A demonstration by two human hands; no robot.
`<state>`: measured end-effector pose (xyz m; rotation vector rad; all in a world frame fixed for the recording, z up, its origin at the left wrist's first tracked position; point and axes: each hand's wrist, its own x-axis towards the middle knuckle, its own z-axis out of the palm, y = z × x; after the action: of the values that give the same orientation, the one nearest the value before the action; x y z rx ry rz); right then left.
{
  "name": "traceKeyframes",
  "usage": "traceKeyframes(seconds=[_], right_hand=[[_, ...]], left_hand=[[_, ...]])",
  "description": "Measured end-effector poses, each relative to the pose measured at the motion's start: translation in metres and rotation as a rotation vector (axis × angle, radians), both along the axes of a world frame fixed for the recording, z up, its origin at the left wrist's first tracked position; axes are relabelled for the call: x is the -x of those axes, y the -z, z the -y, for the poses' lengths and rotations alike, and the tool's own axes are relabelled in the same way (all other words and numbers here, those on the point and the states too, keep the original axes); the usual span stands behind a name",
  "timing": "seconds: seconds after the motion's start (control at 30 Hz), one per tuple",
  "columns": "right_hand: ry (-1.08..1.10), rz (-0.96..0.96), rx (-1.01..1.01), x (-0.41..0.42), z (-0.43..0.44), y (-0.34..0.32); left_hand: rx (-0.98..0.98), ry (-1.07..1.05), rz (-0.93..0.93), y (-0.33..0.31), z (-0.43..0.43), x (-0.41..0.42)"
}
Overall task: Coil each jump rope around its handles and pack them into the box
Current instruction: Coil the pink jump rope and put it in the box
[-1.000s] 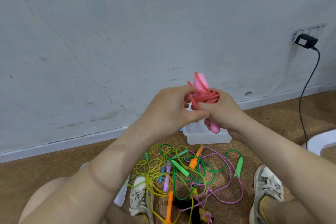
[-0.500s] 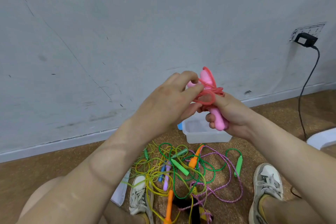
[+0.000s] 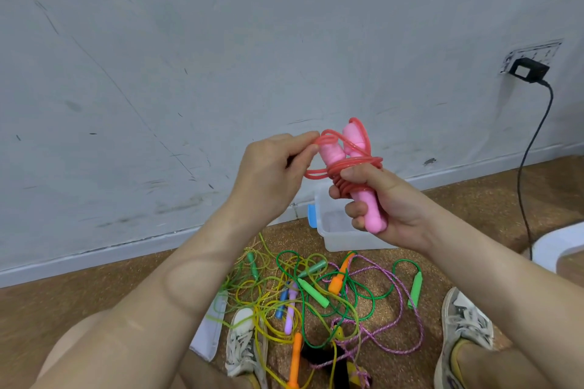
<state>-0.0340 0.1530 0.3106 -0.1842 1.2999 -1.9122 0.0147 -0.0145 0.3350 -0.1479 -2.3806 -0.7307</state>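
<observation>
While the right hand (image 3: pixel 395 208) grips pink handles (image 3: pixel 331 153), left fingers (image 3: pixel 297 138) pinch the cord (image 3: pixel 360 162) (red).

No legible text, brand or number appears anywhere in the scene. Dark marks on the wall socket plate (image 3: pixel 537 51) behind the black plug (image 3: pixel 527 70) are too blurred to read.

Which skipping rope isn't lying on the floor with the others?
The red plastic rope with pink handles. The right hand grips its handles, the left hand pinches a loop; the other ropes lie tangled on the brown floor.
</observation>
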Motion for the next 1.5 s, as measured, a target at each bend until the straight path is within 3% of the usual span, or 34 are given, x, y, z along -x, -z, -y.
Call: traceKeyframes(seconds=[0.07,0.17,0.57,0.77,0.87,1.0,1.2,1.27,1.5], right_hand=[[0.009,0.015,-0.011,-0.002,0.002,-0.001],[0.032,0.022,-0.033,-0.005,0.006,0.0],[0.094,-0.186,-0.201,-0.012,0.014,0.003],[0.091,-0.298,-0.228,-0.014,0.018,0.004],[0.099,-0.315,-0.244,-0.014,0.017,0.006],[0.096,-0.284,-0.246,-0.008,0.012,0.004],[-0.013,-0.432,-0.271,-0.004,0.002,0.0],[-0.074,-0.487,-0.296,-0.006,0.0,0.001],[-0.202,-0.644,-0.407,-0.001,-0.007,-0.002]], left_hand=[[0.304,-0.03,-0.068,0.003,0.001,0.0],[0.545,-0.093,-0.07,0.004,-0.003,0.0],[0.745,-0.332,0.129,0.0,-0.012,-0.004],[0.485,-0.334,0.031,0.004,-0.012,-0.003],[0.128,-0.261,0.09,0.005,-0.016,-0.004],[-0.585,-0.131,0.332,-0.001,-0.019,-0.005],[-1.088,-0.045,0.429,-0.02,-0.009,-0.001],[-1.098,-0.041,0.516,-0.023,-0.002,0.002],[-0.83,0.089,0.791,-0.021,0.02,0.0]])
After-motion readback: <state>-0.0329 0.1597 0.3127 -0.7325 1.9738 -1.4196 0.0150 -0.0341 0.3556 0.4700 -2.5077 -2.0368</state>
